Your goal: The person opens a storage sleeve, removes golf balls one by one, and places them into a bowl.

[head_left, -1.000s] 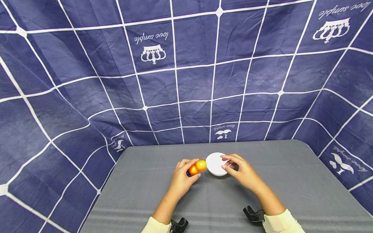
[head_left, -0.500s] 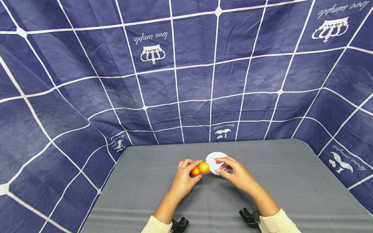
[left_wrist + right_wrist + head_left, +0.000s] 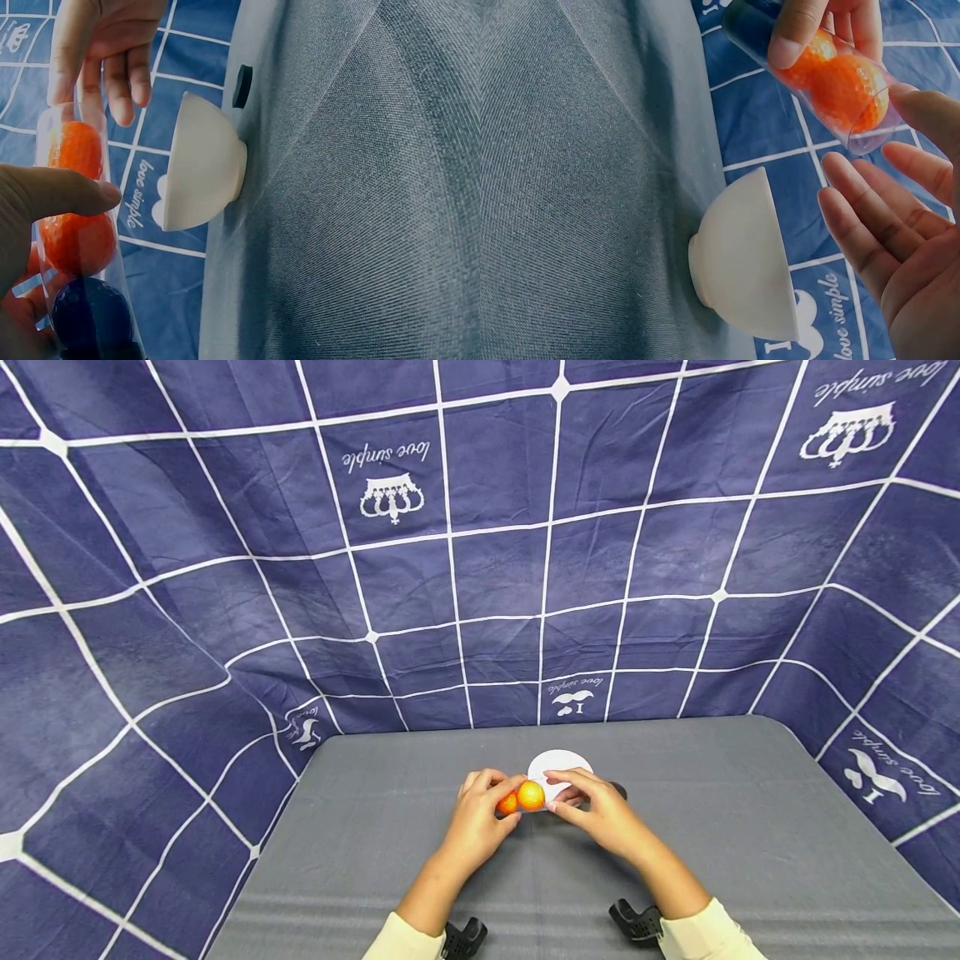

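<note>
My left hand (image 3: 478, 822) grips a clear plastic tube (image 3: 868, 141), which tilts with its mouth toward my right hand (image 3: 603, 818). Inside are two orange golf balls (image 3: 849, 91), the outer one close to the mouth, and a dark blue ball (image 3: 91, 311) deeper down. The right hand's fingers are loosely spread beside the mouth; thumb and a fingertip are close to the rim, and whether they touch it is unclear. A white bowl (image 3: 201, 165) stands upright on the table, behind and below the hands.
On the grey table (image 3: 390, 843) a small dark disc (image 3: 242, 86) lies beside the bowl, partly hidden by my right hand in the head view. A blue curtain (image 3: 495, 577) with white lines surrounds the table. Black camera mounts (image 3: 465, 937) sit at both wrists.
My right hand has moved left to the tube's mouth. The left hand has shifted slightly right with the tube, and the leading orange ball is now nearer the right fingers.
</note>
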### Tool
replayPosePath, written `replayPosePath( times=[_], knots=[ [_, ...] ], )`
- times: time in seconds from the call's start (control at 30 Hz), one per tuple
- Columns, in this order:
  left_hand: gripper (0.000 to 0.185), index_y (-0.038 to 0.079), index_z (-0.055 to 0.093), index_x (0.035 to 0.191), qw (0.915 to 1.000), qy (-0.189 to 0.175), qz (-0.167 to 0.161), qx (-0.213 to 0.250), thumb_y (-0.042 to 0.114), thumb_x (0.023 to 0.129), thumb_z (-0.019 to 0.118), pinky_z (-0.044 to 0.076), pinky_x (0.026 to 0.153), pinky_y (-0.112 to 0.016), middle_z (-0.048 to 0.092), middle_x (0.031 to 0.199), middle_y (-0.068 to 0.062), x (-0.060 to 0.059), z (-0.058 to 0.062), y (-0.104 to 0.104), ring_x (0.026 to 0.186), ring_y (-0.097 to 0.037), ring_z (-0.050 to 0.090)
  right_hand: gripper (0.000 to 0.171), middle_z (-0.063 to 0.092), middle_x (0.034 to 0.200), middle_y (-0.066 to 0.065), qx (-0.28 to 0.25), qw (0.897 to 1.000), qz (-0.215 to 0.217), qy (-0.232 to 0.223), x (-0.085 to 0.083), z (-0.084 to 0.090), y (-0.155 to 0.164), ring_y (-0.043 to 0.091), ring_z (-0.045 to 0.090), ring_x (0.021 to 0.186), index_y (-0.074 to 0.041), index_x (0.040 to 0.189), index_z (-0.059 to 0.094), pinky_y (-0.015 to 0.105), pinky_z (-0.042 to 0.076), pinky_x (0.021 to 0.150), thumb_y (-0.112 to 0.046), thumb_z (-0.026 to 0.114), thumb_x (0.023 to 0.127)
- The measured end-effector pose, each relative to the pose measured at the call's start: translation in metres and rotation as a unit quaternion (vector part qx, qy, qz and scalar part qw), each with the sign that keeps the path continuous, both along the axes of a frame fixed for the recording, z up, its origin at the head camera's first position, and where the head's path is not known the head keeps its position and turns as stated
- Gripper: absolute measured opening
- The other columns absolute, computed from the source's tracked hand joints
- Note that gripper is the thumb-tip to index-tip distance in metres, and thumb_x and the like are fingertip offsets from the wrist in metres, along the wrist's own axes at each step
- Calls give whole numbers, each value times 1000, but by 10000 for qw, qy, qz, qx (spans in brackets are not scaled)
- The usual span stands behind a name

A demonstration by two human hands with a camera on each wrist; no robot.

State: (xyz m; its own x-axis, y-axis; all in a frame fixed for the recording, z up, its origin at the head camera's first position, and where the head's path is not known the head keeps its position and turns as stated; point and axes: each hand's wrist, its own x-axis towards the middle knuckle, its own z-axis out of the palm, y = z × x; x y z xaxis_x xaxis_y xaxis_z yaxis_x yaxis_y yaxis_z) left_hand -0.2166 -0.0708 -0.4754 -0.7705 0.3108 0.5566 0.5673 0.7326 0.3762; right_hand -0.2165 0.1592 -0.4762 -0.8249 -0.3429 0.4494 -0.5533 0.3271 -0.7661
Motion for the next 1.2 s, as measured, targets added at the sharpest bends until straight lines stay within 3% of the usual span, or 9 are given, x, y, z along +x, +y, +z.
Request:
replayPosePath(
  times=[0.2,0.53,0.9,1.2],
  knots=[
    [55,26,75,119,10000,47,-21,-77,14,68,93,44,90,-37,65,104,2,1,1,0,101,-19,55,41,70,118,15,-47,9999,99,-1,2,1,-3,7,69,87,0,127,66,24,59,80,-11,76,89],
    [57,26,74,119,9978,386,63,-534,13,67,92,42,87,-37,64,104,3,1,4,1,103,-20,55,43,67,122,21,-515,9972,214,-493,2,-5,-5,20,73,95,4,130,63,23,59,84,-10,75,90],
    [59,27,75,118,9920,767,280,-960,10,64,90,41,88,-37,63,102,3,2,6,1,102,-20,54,47,65,127,28,-1009,9854,382,-1318,0,-18,-8,3,71,99,5,135,58,19,57,83,-9,72,92],
    [57,26,75,116,9880,923,341,-1195,8,64,90,41,89,-38,63,101,2,1,10,1,103,-22,54,49,63,130,30,-1162,9796,423,-1582,0,-19,-10,2,70,99,5,136,56,19,57,82,-9,72,92]
  ],
)
